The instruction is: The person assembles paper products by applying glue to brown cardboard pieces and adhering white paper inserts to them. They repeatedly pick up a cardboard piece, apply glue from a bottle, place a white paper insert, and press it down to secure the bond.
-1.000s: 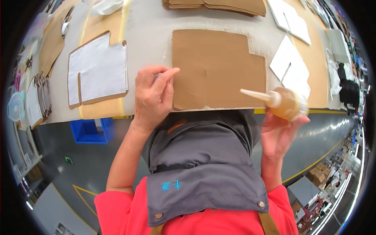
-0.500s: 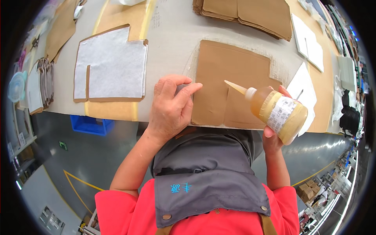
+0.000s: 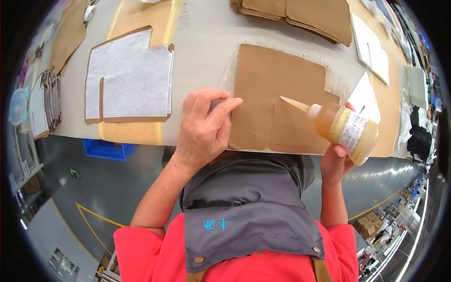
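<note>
A squeeze bottle (image 3: 350, 131) of amber liquid, with a long pointed tip and a white label, is tilted in my right hand (image 3: 339, 162). Its tip points left over a brown panel (image 3: 277, 84), near the top of the panel's slit; whether it touches cannot be made out. This panel is flat, notched at the upper right, and lies at the table's near edge. By its left edge is my left hand (image 3: 204, 124), fingers loosely bent and apart, one fingertip at the panel's edge. Nothing shows in that hand.
To the left lie white panels with brown borders (image 3: 129, 77). A stack of brown panels (image 3: 300, 19) sits at the far side. White pieces (image 3: 371, 49) lie on the right, more upright panels (image 3: 49, 101) at far left. Below the table is a blue bin (image 3: 109, 149).
My right hand and the bottle have shifted slightly to the right, the tip moving right across the brown panel. My left hand stays nearly in place.
</note>
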A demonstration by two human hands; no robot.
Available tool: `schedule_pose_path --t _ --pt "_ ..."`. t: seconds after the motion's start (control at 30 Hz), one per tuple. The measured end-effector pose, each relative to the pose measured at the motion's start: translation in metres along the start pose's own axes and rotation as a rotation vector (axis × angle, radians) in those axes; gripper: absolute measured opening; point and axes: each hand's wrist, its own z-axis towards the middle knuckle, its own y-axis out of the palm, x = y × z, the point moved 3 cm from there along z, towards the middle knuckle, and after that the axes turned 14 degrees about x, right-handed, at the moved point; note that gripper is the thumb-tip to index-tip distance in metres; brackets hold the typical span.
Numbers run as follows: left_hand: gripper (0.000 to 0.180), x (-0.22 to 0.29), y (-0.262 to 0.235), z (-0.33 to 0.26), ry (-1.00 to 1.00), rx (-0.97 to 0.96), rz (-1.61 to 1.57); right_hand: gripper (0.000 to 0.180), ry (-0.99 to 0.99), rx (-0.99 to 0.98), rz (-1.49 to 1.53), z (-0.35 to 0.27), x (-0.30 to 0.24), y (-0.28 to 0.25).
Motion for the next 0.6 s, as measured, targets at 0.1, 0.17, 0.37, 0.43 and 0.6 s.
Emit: schedule_pose_path --t 0.1,0.17,0.37,0.43,0.6 --pt "0.035 0.0 0.0 0.0 0.009 0.004 0.002 0.101 0.034 -0.009 0.073 -0.003 0.003 -0.004" --pt "0.035 0.0 0.0 0.0 0.009 0.008 0.006 0.1 0.069 0.004 0.113 -0.004 0.002 -0.005" --pt "0.043 0.001 0.0 -0.001 0.036 0.024 0.028 0.101 0.112 0.028 0.137 -0.013 -0.005 -0.012" --pt "0.043 0.0 0.001 -0.002 0.043 0.033 0.025 0.102 0.131 0.015 0.113 -0.019 -0.009 -0.016" --pt "0.042 0.002 0.001 -0.002 0.055 0.03 0.039 0.112 0.077 -0.066 -0.014 -0.035 0.003 -0.043"
